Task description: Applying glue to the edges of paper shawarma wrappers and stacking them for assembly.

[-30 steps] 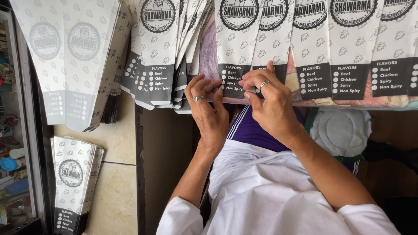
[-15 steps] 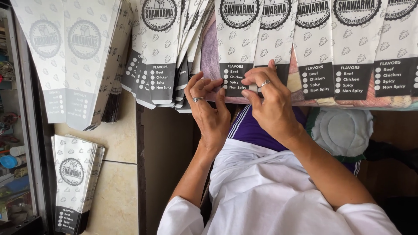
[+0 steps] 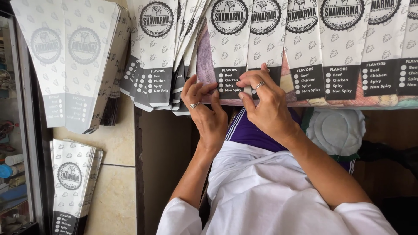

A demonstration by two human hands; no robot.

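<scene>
Both hands, left [image 3: 204, 109] and right [image 3: 265, 102], pinch one sleeve [image 3: 230, 48]; row [image 3: 348, 48] laid out rightward, fanned stack [image 3: 156, 56] looks unplaced.

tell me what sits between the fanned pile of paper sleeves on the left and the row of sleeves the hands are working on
In the head view, a strip of purple cloth shows between the fanned pile and the row of sleeves. The left hand rests just below that gap, the right hand beside it.

**Sleeves crowd the edge**

A row of white-and-black printed paper sleeves [image 3: 305, 48] blocks the far side; the fanned stack of paper sleeves [image 3: 156, 56] closes the left. Open room lies on the beige tiled surface [image 3: 115, 143] and above the white round cloth cap [image 3: 337, 130].
</scene>
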